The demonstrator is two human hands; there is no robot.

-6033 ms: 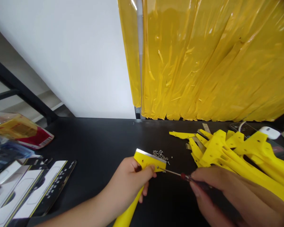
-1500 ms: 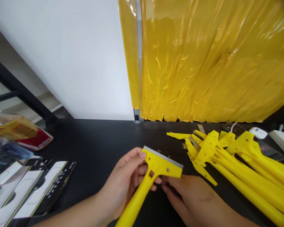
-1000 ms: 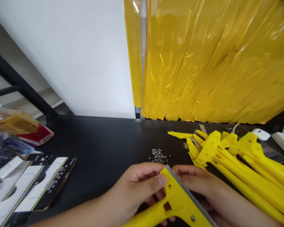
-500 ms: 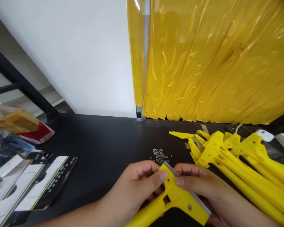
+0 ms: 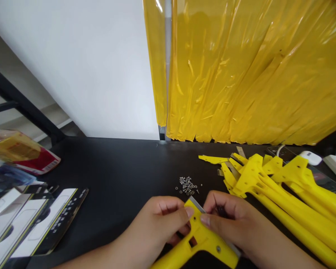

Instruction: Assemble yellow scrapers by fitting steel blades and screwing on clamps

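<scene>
A yellow scraper (image 5: 205, 239) with a grey metal blade (image 5: 197, 204) along its head lies between my hands at the bottom centre. My left hand (image 5: 159, 224) pinches the head's upper left corner, thumb on top. With thumb and curled fingers, my right hand (image 5: 232, 220) grips the blade side of the same head. One screw (image 5: 218, 249) sits in the lower right hole; the upper hole (image 5: 195, 218) looks dark. Just beyond my hands is a small pile of screws and nuts (image 5: 188, 185) on the black table (image 5: 114, 168).
More yellow scraper handles and heads (image 5: 296, 194) are piled at the right. Flat black and white packaging (image 5: 47, 224) and a red and yellow pack (image 5: 30, 153) lie at the left. A yellow plastic sheet (image 5: 240, 74) hangs behind. A white earphone case (image 5: 310, 157) sits back right.
The scraper and both hands have shifted slightly left and down in view. My right hand's fingers are curled more at the blade. The camera view has shifted slightly.
</scene>
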